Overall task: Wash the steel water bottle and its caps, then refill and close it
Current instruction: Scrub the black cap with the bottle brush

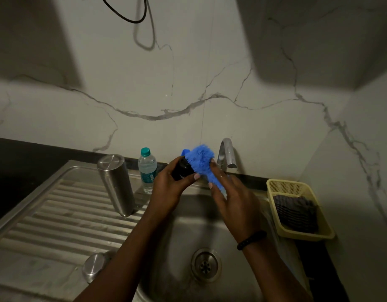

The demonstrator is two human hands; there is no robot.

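Note:
Over the steel sink (184,225), my left hand (169,189) grips a small black cap (182,171). My right hand (230,202) holds a blue brush (201,161) by its handle, with the bristles pressed against the cap. The steel water bottle (115,184) stands upside down on the ribbed drainboard (57,214) to the left. A round steel cap (94,265) lies near the front of the drainboard, beside my left forearm.
A clear plastic water bottle (147,168) with a teal lid stands behind the sink rim. The tap (226,154) arches over the basin at the back. A yellow basket (297,209) holding a dark cloth sits on the right counter. The drain (206,265) lies below my arms.

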